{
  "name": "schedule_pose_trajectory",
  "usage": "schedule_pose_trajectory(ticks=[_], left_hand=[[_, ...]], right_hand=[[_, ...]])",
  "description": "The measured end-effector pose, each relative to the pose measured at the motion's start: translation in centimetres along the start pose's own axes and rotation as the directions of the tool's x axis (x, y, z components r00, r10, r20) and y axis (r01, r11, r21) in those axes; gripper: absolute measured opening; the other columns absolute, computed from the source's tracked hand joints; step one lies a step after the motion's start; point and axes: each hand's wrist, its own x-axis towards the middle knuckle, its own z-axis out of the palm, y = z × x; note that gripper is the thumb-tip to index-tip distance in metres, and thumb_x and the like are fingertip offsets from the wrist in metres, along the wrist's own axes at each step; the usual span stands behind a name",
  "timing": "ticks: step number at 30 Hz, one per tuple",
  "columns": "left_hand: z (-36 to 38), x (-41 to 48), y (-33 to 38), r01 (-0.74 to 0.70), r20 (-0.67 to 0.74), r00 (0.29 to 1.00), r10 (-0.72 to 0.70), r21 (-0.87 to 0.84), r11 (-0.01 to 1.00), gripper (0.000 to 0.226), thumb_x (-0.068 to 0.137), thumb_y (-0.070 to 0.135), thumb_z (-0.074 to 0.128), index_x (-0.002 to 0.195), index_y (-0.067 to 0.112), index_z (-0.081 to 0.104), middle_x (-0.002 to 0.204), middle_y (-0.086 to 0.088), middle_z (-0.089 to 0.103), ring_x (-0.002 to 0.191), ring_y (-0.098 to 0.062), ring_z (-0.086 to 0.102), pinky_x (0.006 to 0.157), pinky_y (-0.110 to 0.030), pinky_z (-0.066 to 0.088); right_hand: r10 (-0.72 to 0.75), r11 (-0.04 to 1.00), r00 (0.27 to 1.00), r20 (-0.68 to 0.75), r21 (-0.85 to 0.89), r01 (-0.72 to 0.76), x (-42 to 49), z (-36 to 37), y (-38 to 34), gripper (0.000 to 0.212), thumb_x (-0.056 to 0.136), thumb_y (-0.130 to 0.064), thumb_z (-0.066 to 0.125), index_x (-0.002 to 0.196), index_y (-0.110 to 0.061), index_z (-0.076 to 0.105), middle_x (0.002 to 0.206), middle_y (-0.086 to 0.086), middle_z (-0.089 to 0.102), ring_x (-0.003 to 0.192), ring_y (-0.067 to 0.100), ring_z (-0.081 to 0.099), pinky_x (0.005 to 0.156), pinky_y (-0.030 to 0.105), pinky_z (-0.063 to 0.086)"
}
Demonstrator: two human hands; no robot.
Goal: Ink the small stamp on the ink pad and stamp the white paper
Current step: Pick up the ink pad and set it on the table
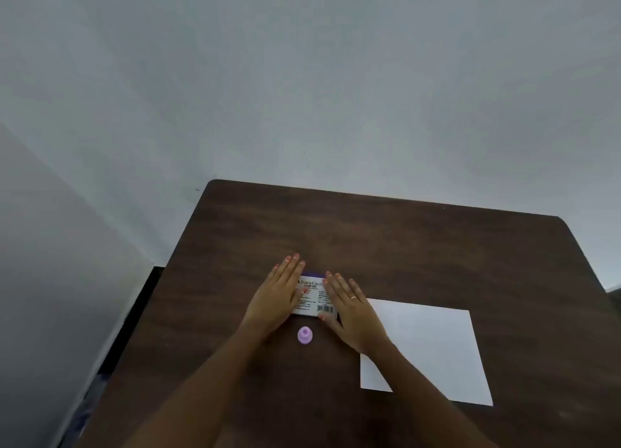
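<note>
- Table (403, 246): dark brown wood-grain top with rounded far corners, pushed against a plain pale grey wall (302, 78); a second grey wall surface runs down my left side.
- Ink pad (312, 296): closed flat box lying on the table in front of me, white printed label facing up with a barcode at its near right corner and a purple edge showing at its far side. Brand lettering partly legible; the fine print is too blurred to read.
- My left hand (279, 300) lies flat on the pad's left end, fingers straight and pressed together, thumb over the label.
- My right hand (349, 310) lies flat on the pad's right end, fingers slightly spread, a ring on one finger, thumb at the near edge by the barcode.
- Small stamp (304, 335): lilac, round, knob on top, standing upright on the table just near of the pad, between my forearms, touched by neither hand.
- White paper (430, 350): blank sheet lying flat to the right of the pad; my right forearm crosses over its near left corner and hides that part.
</note>
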Motion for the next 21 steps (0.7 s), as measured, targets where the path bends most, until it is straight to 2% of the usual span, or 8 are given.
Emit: schedule_pose_trajectory(ticks=[2,5,7,9,12,16,18,21], left_hand=[[-0.2,-0.1,-1.1,-0.008,0.097,0.995,0.019,-0.118,0.993,0.056,0.095,0.039,0.035,0.143,0.019,0.014,0.157,0.000,0.005,0.143,-0.013,0.002,0.116,-0.032,0.010],[-0.4,-0.4,-3.1,-0.002,0.258,0.964,0.061,-0.223,0.975,0.069,0.087,0.049,0.047,0.142,0.028,0.012,0.156,0.010,-0.003,0.142,-0.006,-0.004,0.115,-0.037,0.020],[-0.4,-0.3,-3.8,-0.033,0.293,0.951,0.101,-0.228,0.973,0.080,0.081,0.051,0.056,0.142,0.031,0.009,0.156,0.012,-0.008,0.138,-0.003,-0.011,0.114,-0.037,0.019],[-0.3,-0.2,-4.5,-0.044,0.281,0.954,0.107,-0.222,0.974,0.085,0.077,0.047,0.064,0.141,0.033,0.011,0.156,0.008,-0.007,0.139,-0.007,-0.010,0.113,-0.039,0.021],[0.0,-0.2,-4.8,-0.013,0.251,0.964,0.089,-0.289,0.957,0.084,0.073,0.041,0.070,0.139,0.035,0.018,0.154,0.001,0.001,0.140,-0.017,0.012,0.111,-0.038,0.031],[0.1,-0.2,-4.7,0.019,0.209,0.975,0.073,-0.406,0.914,0.094,0.068,0.033,0.076,0.141,0.029,0.017,0.150,-0.002,0.011,0.137,-0.018,0.021,0.109,-0.028,0.027],[0.1,-0.3,-4.6,0.055,0.189,0.981,0.039,-0.471,0.880,0.104,0.066,0.032,0.078,0.143,0.026,0.008,0.152,0.000,0.012,0.139,-0.016,0.016,0.112,-0.028,0.021],[-0.1,-0.5,-4.7,0.106,0.186,0.983,-0.008,-0.521,0.847,0.105,0.068,0.033,0.077,0.143,0.025,0.004,0.154,0.001,0.013,0.141,-0.016,0.012,0.117,-0.040,0.016]], right_hand=[[-0.093,0.995,0.992,0.089,-0.040,0.097,0.3,-0.1,0.4,0.069,0.088,-0.055,0.033,0.142,-0.023,0.002,0.152,-0.003,-0.003,0.142,0.016,-0.003,0.112,0.034,-0.011],[-0.084,0.996,0.989,0.124,-0.022,0.088,0.8,-0.3,1.2,0.075,0.084,-0.057,0.043,0.141,-0.028,0.004,0.155,0.001,-0.003,0.141,0.016,-0.008,0.113,0.033,-0.006],[-0.045,0.997,0.989,0.143,0.063,0.037,1.2,-0.6,1.2,0.075,0.080,-0.052,0.054,0.139,-0.029,0.014,0.156,0.002,0.002,0.143,0.018,-0.001,0.114,0.034,0.005],[-0.011,0.991,0.986,0.168,0.137,-0.012,1.7,-1.0,1.2,0.071,0.077,-0.047,0.062,0.135,-0.028,0.025,0.155,0.002,0.011,0.142,0.021,0.009,0.113,0.038,0.017],[0.011,0.982,0.981,0.194,0.185,-0.048,1.9,-1.4,1.1,0.069,0.073,-0.044,0.067,0.130,-0.028,0.032,0.152,0.002,0.020,0.139,0.023,0.021,0.110,0.040,0.029],[0.012,0.976,0.978,0.209,0.211,-0.057,2.1,-2.2,1.4,0.064,0.076,-0.045,0.065,0.131,-0.028,0.036,0.152,-0.001,0.026,0.138,0.018,0.024,0.109,0.039,0.031],[-0.005,0.962,0.989,0.148,0.270,-0.036,2.3,-3.1,1.4,0.054,0.078,-0.042,0.064,0.127,-0.025,0.046,0.144,-0.002,0.041,0.136,0.012,0.030,0.107,0.031,0.029],[0.103,0.880,0.995,0.003,0.465,-0.093,3.3,-4.5,1.3,0.029,0.082,-0.030,0.063,0.109,-0.019,0.063,0.116,0.004,0.067,0.110,0.016,0.059,0.091,0.027,0.047]])
